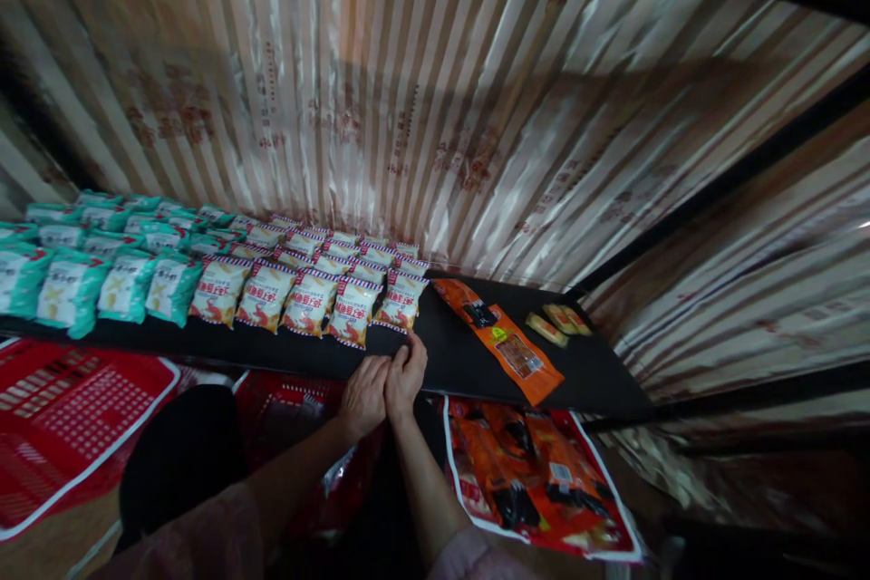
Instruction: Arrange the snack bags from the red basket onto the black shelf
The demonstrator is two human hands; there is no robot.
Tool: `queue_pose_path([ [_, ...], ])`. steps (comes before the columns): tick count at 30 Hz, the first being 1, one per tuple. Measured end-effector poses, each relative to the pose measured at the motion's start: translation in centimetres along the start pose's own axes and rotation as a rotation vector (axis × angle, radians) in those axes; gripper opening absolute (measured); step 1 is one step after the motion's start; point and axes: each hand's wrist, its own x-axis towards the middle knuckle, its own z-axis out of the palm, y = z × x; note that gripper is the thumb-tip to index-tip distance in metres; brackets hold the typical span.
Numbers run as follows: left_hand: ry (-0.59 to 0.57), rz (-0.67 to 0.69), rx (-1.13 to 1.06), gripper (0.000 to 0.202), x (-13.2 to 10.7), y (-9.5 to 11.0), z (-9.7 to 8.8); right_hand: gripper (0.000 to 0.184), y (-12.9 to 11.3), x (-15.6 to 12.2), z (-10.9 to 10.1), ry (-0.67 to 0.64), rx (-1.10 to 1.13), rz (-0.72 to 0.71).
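My left hand [365, 391] and my right hand [406, 373] are together at the front edge of the black shelf [445, 353], their sides touching. Both have curled fingers; whatever they may hold is hidden. Just beyond my right fingertips stands the end snack bag [402, 300], white and orange with a striped border. Beside it is another such snack bag [353, 311], in front of several rows of the same kind. Further left stand rows of teal snack bags [73, 292].
Right on the shelf lie two long orange packets [520, 353] and small yellow packets [547, 330]. Below are a red basket [454, 462] of orange packets [503, 462] and another red basket [88, 408]. Behind hangs striped sheeting [381, 127]; a dark bar [652, 240] slants at right.
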Motion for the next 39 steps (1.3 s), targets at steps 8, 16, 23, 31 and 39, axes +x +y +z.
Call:
queue_pose_path([
  [8,-0.004,0.013,-0.031,0.032,-3.8,-1.0,-2.5,0.030,-2.5,-4.6,0.1,-0.081,0.131,-0.087],
  [16,-0.176,-0.092,-0.044,0.027,-9.2,-3.5,-2.5,0.031,-1.3,-11.2,1.3,-0.254,0.122,-0.101],
  [23,-0.472,-0.281,-0.178,0.033,-14.0,-5.7,-1.4,0.029,1.9,-15.5,2.9,-0.454,-0.096,0.094],
  [31,-0.641,-0.410,-0.219,0.036,-16.6,-7.6,-0.6,0.034,4.6,-17.5,4.1,-0.781,-0.309,0.341],
  [39,-0.693,-0.797,-0.147,0.028,-17.3,-9.1,0.3,0.029,6.4,-18.6,5.2,-0.855,-0.220,0.436],
])
